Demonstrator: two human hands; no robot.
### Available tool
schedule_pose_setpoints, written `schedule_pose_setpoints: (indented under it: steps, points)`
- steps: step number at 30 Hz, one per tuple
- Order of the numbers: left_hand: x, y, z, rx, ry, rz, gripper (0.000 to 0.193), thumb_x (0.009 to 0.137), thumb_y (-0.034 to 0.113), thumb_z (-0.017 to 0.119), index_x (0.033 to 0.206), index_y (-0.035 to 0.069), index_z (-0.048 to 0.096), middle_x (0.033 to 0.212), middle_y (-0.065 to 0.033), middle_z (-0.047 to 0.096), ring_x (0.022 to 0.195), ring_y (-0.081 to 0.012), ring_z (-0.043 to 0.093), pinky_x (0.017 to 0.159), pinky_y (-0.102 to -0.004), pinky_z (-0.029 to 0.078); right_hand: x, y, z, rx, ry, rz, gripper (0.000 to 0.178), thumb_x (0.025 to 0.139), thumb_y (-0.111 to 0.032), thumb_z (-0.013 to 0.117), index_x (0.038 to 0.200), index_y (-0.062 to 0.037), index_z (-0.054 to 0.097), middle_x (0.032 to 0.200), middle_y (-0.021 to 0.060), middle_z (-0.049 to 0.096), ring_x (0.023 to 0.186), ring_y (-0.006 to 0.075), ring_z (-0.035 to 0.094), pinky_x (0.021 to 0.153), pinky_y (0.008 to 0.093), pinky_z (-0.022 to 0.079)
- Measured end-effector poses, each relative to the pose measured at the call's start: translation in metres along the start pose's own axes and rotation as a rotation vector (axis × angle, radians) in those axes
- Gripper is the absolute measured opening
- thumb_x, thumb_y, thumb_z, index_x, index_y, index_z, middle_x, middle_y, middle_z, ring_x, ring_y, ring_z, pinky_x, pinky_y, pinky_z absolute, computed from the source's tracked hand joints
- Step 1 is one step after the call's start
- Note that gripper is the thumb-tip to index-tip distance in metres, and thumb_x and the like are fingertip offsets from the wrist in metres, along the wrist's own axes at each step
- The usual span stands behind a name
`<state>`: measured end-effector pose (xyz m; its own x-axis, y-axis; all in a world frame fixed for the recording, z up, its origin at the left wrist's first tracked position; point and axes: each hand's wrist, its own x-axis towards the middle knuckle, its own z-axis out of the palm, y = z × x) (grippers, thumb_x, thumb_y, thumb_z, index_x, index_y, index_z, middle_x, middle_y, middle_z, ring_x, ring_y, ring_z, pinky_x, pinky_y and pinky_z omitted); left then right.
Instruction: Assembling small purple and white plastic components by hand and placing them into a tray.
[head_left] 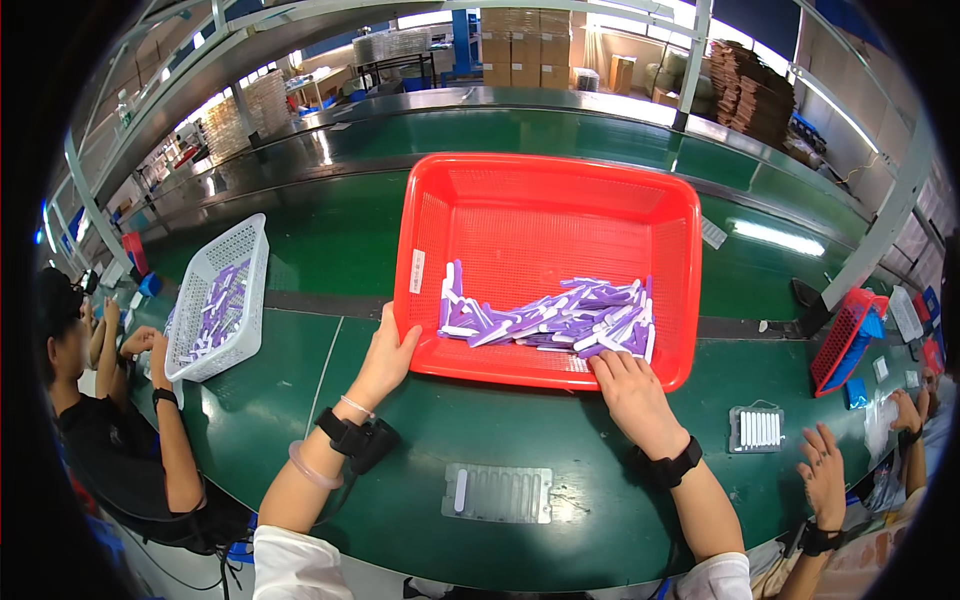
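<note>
In front of me a red plastic basket point(553, 375) stands tilted toward me. Many slim purple and white plastic pieces point(590, 315) lie heaped along its near side. My left hand point(385, 355) grips the basket's near left corner, thumb on the rim and the other fingers partly hidden behind the wall. Over the near rim curls my right hand point(635, 400), its fingertips inside beside the pieces and its thumb out of sight. Closer to me, between my forearms, lies a clear slotted tray point(510, 495) with one white-topped piece in its left slot.
A white basket point(250, 340) of similar pieces stands left, beside a seated person point(125, 440). At right are a filled slotted tray point(757, 430), another person's hand point(824, 475) and a red basket with blue contents point(838, 345). A metal post point(870, 260) rises there from the green table point(400, 540).
</note>
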<state>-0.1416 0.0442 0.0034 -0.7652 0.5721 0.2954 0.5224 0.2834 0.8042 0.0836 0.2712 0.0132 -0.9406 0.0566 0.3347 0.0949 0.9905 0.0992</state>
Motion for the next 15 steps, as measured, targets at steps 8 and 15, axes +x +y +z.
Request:
schedule_pose_setpoints:
  steps: [8, 15]
  points:
    - [0.047, 0.011, -0.011, 0.141, -0.151, -0.064, 0.048, 0.081, 0.009, 0.053, 0.119, -0.005, 0.028, 0.108, -0.0276, 0.051, 0.106, -0.0398, 0.048, 0.089, -0.0389, 0.039, 0.006, 0.021, -0.011, -0.077, 0.224, 0.034, 0.029, 0.070, -0.004, 0.051, 0.099, -0.0005, 0.053, 0.083, 0.0069, 0.053, 0.081, 0.0198, 0.050, 0.074, 0.0306, 0.039]
    - [0.101, 0.089, 0.014, 0.913, -0.678, 0.273, 0.057, 0.074, 0.025, 0.065, 0.115, -0.006, 0.041, 0.118, -0.0242, 0.044, 0.111, -0.0366, 0.041, 0.088, -0.0375, 0.039, 0.014, 0.023, -0.003, -0.174, 0.289, 0.037, 0.030, 0.071, -0.005, 0.051, 0.100, -0.0007, 0.053, 0.081, 0.0060, 0.051, 0.078, 0.0189, 0.050, 0.073, 0.0307, 0.038]
